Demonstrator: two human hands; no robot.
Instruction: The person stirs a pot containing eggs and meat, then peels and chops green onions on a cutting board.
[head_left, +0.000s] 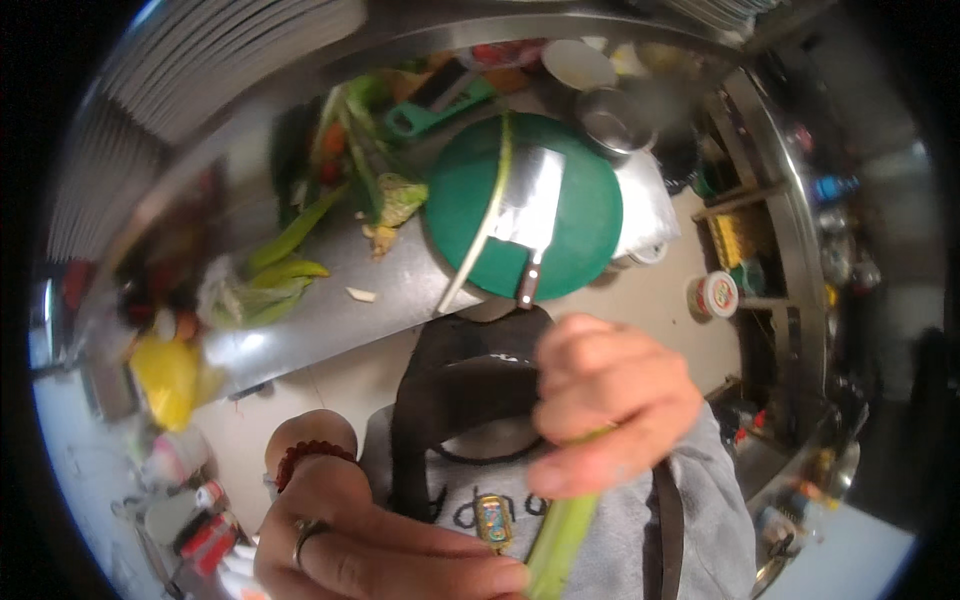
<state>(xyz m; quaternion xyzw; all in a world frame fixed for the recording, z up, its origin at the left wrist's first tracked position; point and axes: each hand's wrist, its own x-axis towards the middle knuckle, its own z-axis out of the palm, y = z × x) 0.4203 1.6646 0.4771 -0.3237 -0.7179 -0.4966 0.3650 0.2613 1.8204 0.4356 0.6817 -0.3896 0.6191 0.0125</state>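
Close to my chest, my right hand (611, 397) grips a light green vegetable stalk (566, 544) that runs down out of the picture. My left hand (375, 540), with a ring and a red bead bracelet, has its fingertips at the stalk's lower left side; their exact grip is partly cut off by the bottom edge. Beyond my hands lies a round green cutting board (589, 202). A cleaver (531, 199) rests flat on it, its wooden handle towards me. Left of the blade, a long scallion (491, 214) crosses the board, its white end past the rim.
The steel counter (322, 330) holds a bag of green peppers (277, 289), a piece of ginger (382, 241), leafy greens (360, 142) and a green-framed grater (442, 105). A metal bowl (615, 120) stands behind the board. To the right, a tub (716, 294) sits by the shelves.
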